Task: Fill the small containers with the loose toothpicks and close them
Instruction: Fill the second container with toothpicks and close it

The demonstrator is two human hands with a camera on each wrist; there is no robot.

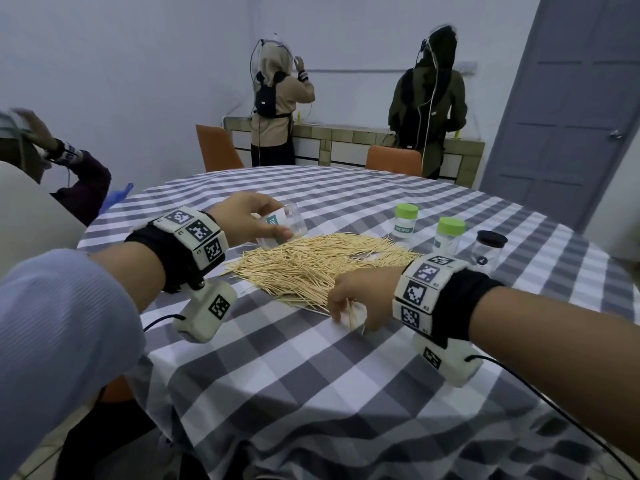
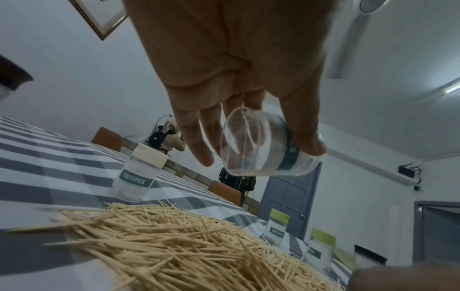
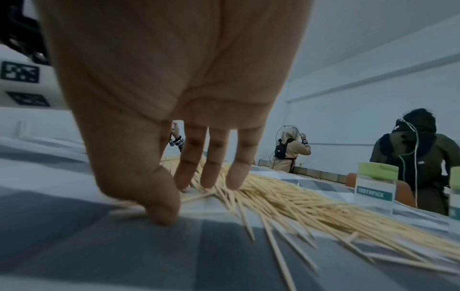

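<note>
A big heap of loose toothpicks lies on the checked tablecloth. My left hand holds a clear, lidless toothpick container tilted above the far left of the heap; thumb and fingers grip its wall in the left wrist view. My right hand is at the heap's near edge, and its thumb and fingers pinch a small bunch of toothpicks against the cloth. Two green-lidded containers and a black-lidded one stand upright to the right.
A white-lidded container stands beyond the heap, seen only from the left wrist. Orange chairs sit at the table's far side. Two people stand at a back counter, another sits at the left. A grey door is on the right.
</note>
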